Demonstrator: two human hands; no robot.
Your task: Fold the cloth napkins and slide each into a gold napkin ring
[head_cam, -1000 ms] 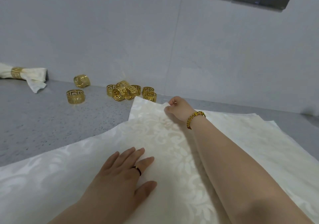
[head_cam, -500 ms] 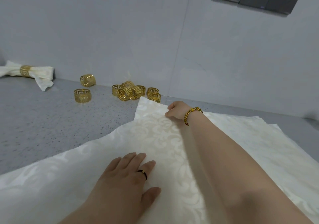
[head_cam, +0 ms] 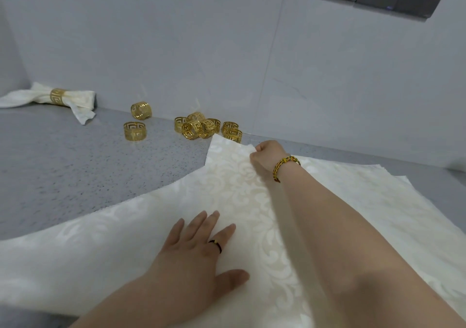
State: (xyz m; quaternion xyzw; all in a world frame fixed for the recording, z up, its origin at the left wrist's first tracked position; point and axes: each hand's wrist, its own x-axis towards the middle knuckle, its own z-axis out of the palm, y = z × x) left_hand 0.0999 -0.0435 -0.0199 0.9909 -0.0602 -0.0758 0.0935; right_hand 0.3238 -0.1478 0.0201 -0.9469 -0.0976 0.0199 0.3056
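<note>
We log, far left of the left hand [head_cam: 199,257], a gathered napkin [head_cam: 80,99] cinched in a fretwork gold ring [head_cam: 58,96]. Beyond both hands, loose gold rings [head_cam: 199,128] cluster on the speckled grey worktop [head_cam: 63,176]. The left hand lies flat, fingers spread, on the cream damask napkin [head_cam: 227,196]; the right hand [head_cam: 267,157] pinches its far corner.

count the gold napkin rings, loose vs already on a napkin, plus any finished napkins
loose gold cut-out metal napkin rings: 8
gold ring already round a napkin: 1
finished rolled cream cloth napkin: 1
total: 10
flat cream patterned napkins lie stacked; layers cannot be counted, so left out
</note>
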